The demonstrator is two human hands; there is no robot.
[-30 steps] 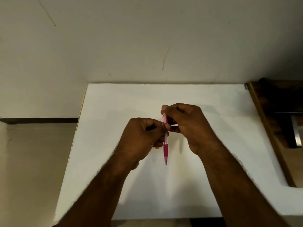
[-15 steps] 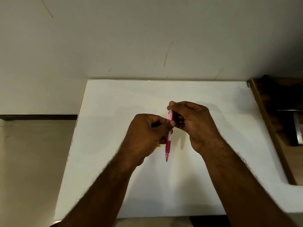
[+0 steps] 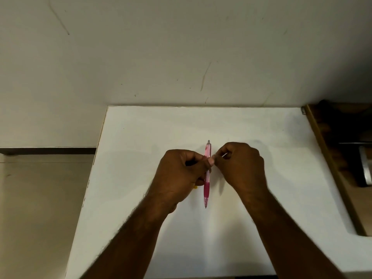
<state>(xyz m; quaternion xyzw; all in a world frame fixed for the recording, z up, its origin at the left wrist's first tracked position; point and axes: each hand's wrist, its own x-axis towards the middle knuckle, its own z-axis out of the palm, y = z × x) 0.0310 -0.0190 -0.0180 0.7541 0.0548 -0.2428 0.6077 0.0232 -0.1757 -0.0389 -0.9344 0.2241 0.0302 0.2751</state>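
Grip check: my left hand (image 3: 181,174) pinches the pink pen (image 3: 207,186) mid-barrel, tip toward me, over the white table (image 3: 130,137). My right hand (image 3: 243,168) sits just beside it, fingers curled on a thin pale piece (image 3: 224,155).

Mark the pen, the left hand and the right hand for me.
pen (image 3: 206,188): head view, on the dark pink grip below the fingers.
left hand (image 3: 179,174): head view, on the back of the hand.
right hand (image 3: 243,168): head view, on the back of the hand.
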